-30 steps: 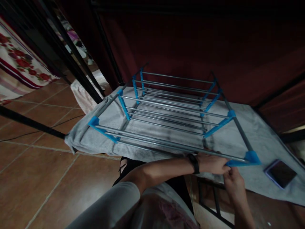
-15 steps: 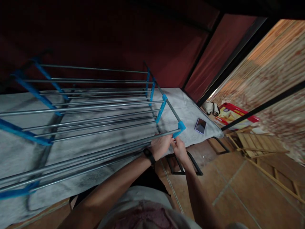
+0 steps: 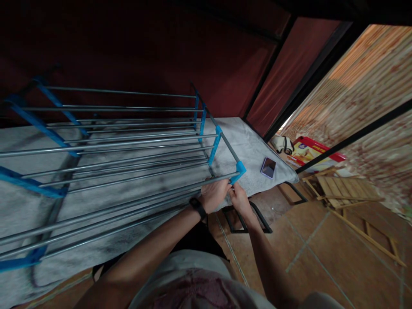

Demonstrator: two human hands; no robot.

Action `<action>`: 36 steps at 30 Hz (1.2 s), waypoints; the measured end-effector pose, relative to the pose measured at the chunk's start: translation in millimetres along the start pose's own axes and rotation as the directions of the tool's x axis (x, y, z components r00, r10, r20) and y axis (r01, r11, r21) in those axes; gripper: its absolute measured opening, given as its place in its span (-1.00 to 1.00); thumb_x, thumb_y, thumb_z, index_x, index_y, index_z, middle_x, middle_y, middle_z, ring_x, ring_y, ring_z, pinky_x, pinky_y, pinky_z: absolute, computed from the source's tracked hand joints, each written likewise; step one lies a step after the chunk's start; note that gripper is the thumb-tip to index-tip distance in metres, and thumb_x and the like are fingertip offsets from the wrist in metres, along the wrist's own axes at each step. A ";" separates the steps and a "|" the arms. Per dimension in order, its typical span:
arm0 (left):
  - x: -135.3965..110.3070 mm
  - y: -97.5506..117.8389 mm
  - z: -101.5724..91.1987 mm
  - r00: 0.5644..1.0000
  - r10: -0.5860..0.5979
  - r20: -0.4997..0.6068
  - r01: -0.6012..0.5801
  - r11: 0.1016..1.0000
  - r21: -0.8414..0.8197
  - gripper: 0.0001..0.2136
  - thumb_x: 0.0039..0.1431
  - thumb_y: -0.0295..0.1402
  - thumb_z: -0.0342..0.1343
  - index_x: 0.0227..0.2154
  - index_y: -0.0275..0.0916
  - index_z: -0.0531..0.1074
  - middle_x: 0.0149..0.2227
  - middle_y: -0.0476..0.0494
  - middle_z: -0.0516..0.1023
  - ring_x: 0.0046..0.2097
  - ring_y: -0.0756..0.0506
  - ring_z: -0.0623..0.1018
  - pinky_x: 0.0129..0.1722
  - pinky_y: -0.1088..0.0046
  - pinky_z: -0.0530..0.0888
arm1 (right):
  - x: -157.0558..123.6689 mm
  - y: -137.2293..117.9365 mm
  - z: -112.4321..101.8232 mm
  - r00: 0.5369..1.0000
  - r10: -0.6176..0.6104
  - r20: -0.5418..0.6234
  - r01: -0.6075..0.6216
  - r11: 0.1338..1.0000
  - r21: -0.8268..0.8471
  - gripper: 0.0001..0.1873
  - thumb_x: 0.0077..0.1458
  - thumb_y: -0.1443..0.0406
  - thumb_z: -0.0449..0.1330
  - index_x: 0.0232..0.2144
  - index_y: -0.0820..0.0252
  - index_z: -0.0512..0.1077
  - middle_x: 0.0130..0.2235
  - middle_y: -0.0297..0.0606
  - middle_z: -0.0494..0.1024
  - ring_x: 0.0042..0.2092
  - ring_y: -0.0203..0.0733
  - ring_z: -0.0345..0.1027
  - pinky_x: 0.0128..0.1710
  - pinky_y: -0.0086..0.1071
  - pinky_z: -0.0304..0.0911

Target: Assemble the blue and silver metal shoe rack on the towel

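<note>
A rack of grey metal tubes with blue plastic connectors [image 3: 238,170], which looks like a shoe rack, lies across a grey cloth-covered surface [image 3: 240,133]. At its near right corner, my left hand [image 3: 215,194], with a black band on the wrist, is closed around the end of the lowest bars, just below the blue corner connector. Right beside it, my right hand [image 3: 240,199] pinches the lower part of that same connector. The fingertips of both hands meet there and are partly hidden, so any small part between them cannot be made out.
A phone [image 3: 268,168] lies on the cloth to the right. Beyond the edge are a red and yellow box [image 3: 317,150], a pale bag [image 3: 283,144] and a folded wooden chair [image 3: 347,189] on the tiled floor. Black metal bars and a dark red panel stand behind.
The whole scene has shifted slightly left as the view turned a little. Both hands stay at the same corner of the rack, with hardly any change in their grip.
</note>
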State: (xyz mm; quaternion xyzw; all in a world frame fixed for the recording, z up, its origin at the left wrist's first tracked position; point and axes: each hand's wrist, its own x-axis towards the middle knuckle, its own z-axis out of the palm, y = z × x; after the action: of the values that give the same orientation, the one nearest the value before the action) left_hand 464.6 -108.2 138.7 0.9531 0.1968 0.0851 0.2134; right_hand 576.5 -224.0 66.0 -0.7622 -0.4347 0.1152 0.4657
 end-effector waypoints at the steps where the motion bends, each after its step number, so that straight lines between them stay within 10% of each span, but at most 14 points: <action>1: 0.2 -0.9 1.1 1.000 0.003 -0.010 -0.003 1.000 -0.005 -0.77 0.42 -0.25 0.00 -0.05 -0.17 0.51 -0.09 -0.23 0.62 0.00 -0.24 0.58 -0.06 0.30 0.42 | 0.1 -0.2 -0.3 1.000 -0.003 0.004 0.003 1.000 -0.005 -0.71 0.24 0.24 0.06 -0.03 0.17 0.40 -0.08 -0.06 0.60 -0.03 -0.01 0.47 0.07 -0.13 0.35; 36: 3.7 -4.7 -1.1 0.999 -0.036 0.030 0.039 0.993 -0.114 -0.73 0.36 -0.24 0.09 0.05 -0.10 0.48 0.04 -0.17 0.60 0.12 -0.24 0.53 0.06 0.31 0.43 | -3.8 2.4 7.0 1.000 -0.008 -0.015 0.006 0.994 -0.106 -0.84 0.24 0.24 0.02 -0.19 0.11 0.36 -0.25 -0.17 0.55 -0.24 -0.07 0.43 -0.17 -0.23 0.33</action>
State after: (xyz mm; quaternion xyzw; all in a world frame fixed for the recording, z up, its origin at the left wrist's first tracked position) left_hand 466.0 -102.4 137.9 0.9365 0.2066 0.0788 0.2721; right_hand 571.5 -223.0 59.4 -0.7851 -0.4391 0.0847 0.4285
